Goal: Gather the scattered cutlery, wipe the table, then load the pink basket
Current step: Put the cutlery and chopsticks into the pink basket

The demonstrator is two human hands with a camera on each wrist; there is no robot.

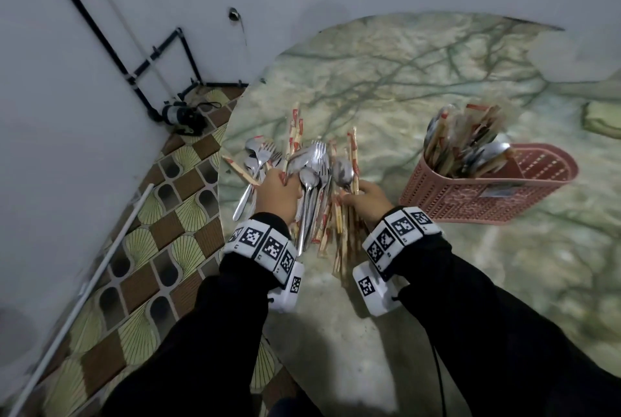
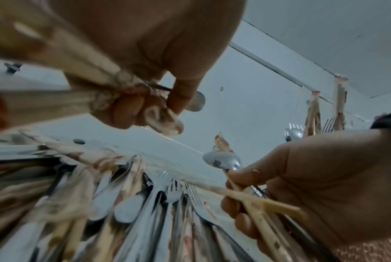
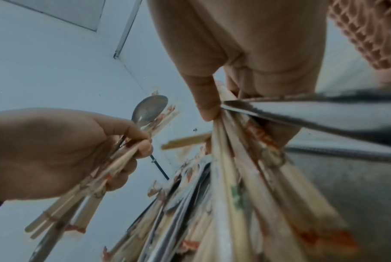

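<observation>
Grey plaster walls meet in a corner; floor (image 1: 161, 215) of glossy tiles with fan-shell pattern and brown squares. Round-edged tabletop (image 1: 403, 87), polished marble look, pale green with dark veining.

Cutlery pile (image 1: 312, 188) at the tabletop's left edge: shiny steel spoons and forks mixed with thin pale wooden chopsticks in clear sleeves with red print, lying roughly parallel, handles toward the near edge.

Left hand (image 1: 277, 196) at the left side of the pile, fingers curled round a bunch of sleeved chopsticks and a steel spoon (image 3: 149, 109); the right wrist view shows the thumb pressed on the bundle.

Right hand (image 1: 368, 199) at the pile's right side, fingers curled, pinching a fan of chopsticks plus metal handles; the right wrist view shows the thumb clamped against the sticks.

Pink basket (image 1: 487, 188), perforated plastic lattice with a rounded rim, on the tabletop just right of the right hand, apart from the pile. It holds upright sleeved chopsticks and spoons, crowded at its left end.

Greenish folded cloth (image 1: 601, 120) at the tabletop's right edge, blurred. Black pipes (image 1: 100, 36) run down the wall to a small pump (image 1: 181, 115) on the floor.
</observation>
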